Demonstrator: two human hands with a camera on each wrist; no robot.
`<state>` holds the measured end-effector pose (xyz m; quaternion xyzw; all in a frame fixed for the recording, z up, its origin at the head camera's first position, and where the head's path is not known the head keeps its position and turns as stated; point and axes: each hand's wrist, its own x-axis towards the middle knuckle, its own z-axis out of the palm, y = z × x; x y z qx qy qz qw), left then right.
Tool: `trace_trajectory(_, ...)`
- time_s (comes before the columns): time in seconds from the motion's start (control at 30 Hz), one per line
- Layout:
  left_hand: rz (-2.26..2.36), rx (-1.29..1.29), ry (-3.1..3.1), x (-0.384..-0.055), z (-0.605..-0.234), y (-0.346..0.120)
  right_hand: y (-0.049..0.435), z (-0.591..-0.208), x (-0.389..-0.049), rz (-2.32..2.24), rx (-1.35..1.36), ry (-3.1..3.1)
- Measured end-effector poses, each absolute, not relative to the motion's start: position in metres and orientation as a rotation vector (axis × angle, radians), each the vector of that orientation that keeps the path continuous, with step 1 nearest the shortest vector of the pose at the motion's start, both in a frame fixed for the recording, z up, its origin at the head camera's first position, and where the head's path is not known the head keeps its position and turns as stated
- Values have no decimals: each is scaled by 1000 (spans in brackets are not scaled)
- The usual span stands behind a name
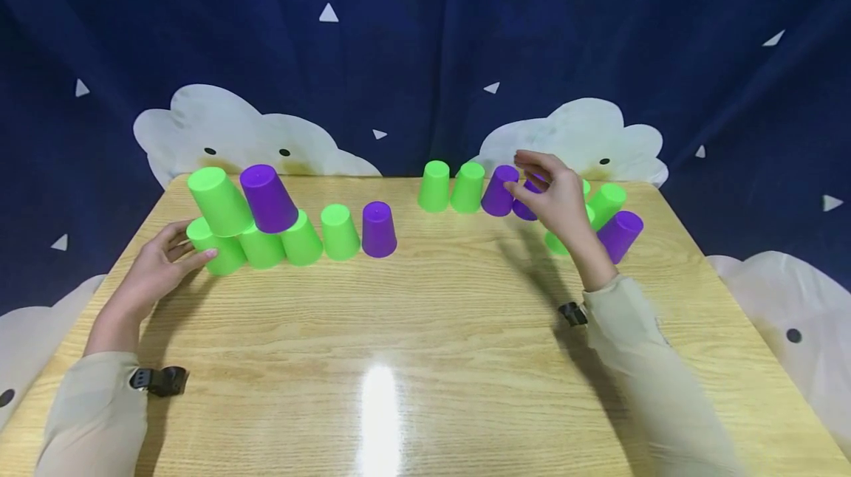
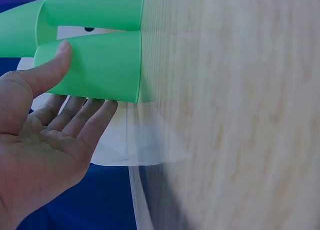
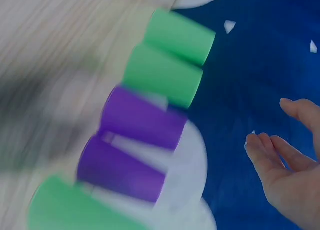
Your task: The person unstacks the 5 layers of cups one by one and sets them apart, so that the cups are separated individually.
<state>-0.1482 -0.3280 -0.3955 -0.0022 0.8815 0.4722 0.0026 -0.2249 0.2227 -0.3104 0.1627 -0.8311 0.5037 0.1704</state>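
Observation:
My left hand (image 1: 151, 269) is at the left end of a row of upside-down cups. It holds the end green cup (image 2: 95, 67), thumb on the near side, fingertips passing behind it. On top of the row sit an upper green cup (image 1: 219, 201) and a purple cup (image 1: 269, 198). The row goes on rightward to a front purple cup (image 1: 379, 230) on the table. My right hand (image 1: 560, 200) hovers with thumb and fingers apart, holding nothing. In the head view it overlaps two back purple cups (image 3: 143, 117); the right wrist view shows it apart from them.
Two green cups (image 1: 452, 187) stand at the table's back edge, left of the purple pair. Beyond my right wrist are more green cups (image 1: 608, 205) and a tilted-looking purple cup (image 1: 621, 236), partly hidden by it. A dark blue curtain (image 1: 399, 56) hangs behind the wooden table (image 1: 452, 344).

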Motion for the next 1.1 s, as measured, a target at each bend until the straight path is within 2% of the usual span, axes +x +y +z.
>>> trace_trajectory(0.63, 1495, 21, 2757, -146, -392, -326, 27, -292, -246, 1611, 926, -2374)
trace_trajectory(1.1, 1484, 17, 2755, -147, -391, -324, -57, -293, -237, 1612, 1076, -2526)
